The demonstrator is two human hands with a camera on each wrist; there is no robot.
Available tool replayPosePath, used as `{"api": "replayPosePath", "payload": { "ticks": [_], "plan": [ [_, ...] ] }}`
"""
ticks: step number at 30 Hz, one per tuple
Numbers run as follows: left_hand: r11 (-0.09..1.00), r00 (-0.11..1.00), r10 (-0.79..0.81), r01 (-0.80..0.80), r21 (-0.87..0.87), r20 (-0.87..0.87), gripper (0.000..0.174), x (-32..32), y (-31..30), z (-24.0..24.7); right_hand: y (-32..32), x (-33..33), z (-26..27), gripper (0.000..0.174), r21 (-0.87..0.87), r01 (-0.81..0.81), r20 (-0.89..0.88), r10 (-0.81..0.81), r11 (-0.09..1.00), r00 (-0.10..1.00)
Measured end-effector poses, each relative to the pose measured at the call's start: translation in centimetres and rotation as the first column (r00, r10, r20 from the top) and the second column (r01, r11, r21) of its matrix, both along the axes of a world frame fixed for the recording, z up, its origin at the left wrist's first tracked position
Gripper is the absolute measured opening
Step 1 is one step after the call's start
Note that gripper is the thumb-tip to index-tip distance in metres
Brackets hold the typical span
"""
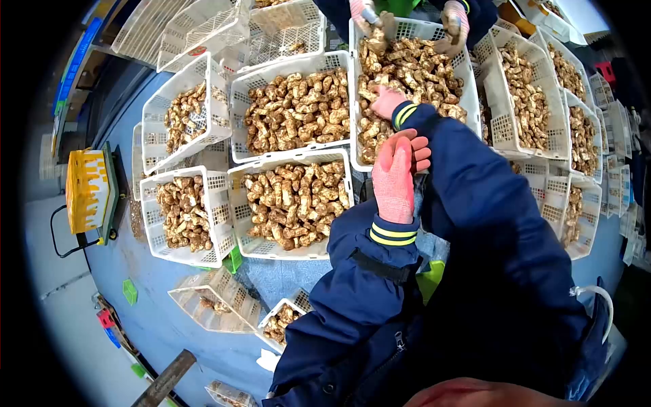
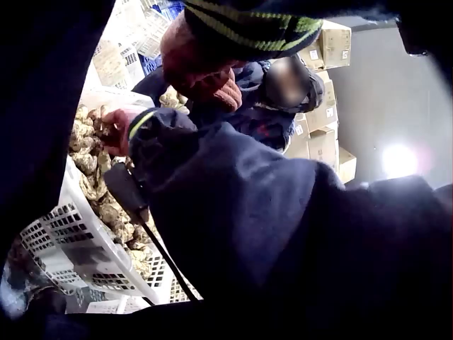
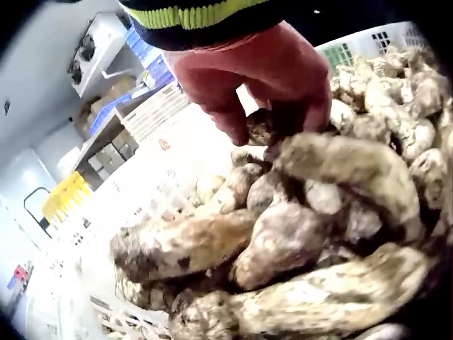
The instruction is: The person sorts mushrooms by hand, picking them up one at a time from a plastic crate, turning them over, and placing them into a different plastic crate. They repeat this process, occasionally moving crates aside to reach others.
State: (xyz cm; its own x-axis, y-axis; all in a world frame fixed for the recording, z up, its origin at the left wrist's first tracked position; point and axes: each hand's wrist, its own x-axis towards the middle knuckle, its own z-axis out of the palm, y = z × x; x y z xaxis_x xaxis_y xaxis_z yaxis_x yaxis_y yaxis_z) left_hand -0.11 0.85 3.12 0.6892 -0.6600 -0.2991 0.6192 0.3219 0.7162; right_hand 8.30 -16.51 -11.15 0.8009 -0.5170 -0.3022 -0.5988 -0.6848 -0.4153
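Brown-and-white mushrooms (image 1: pixel 424 71) fill a white plastic crate (image 1: pixel 354 125) in front of me. My right hand (image 1: pixel 388 102) reaches down into this pile. In the right wrist view its fingers and thumb curl round a dark-capped mushroom (image 3: pixel 260 127), among longer pale mushrooms (image 3: pixel 340 294). My left hand (image 1: pixel 397 173) is held over the crate's near edge, palm turned up and fingers loosely bent, with nothing in it. In the left wrist view the left hand (image 2: pixel 195 67) hangs above the right sleeve (image 2: pixel 233 191), away from the mushrooms.
Across the crate, another person's gloved hands (image 1: pixel 456 27) are at the same pile. More mushroom crates (image 1: pixel 290 210) stand left and right (image 1: pixel 532 102). A tilted crate (image 1: pixel 217 302) lies on the blue floor, and a cart with a yellow bin (image 1: pixel 87 190) stands far left.
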Motion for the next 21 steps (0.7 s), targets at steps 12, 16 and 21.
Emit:
{"api": "replayPosePath", "payload": {
  "ticks": [12, 16, 21],
  "plan": [
    [0.996, 0.999, 0.025, -0.027, -0.091, -0.022, 0.031, -0.5, -0.8, -1.2, -0.5, -9.9, 13.3, 0.044, 0.956, -0.293, 0.245, -0.577, 0.011, 0.779],
    [0.989, 0.994, 0.106, -0.108, -0.099, -0.021, 0.036, 0.4, -0.7, -0.9, 0.6, -12.2, 15.2, 0.041, 0.975, -0.208, 0.213, -0.612, 0.082, 0.761],
    [0.994, 0.979, -0.088, 0.074, 0.082, 0.182, 0.045, 3.7, 1.2, -0.8, 4.2, -12.4, 16.7, 0.039, 0.893, -0.239, 0.342, -0.229, 0.381, 0.911]
  ]
}}
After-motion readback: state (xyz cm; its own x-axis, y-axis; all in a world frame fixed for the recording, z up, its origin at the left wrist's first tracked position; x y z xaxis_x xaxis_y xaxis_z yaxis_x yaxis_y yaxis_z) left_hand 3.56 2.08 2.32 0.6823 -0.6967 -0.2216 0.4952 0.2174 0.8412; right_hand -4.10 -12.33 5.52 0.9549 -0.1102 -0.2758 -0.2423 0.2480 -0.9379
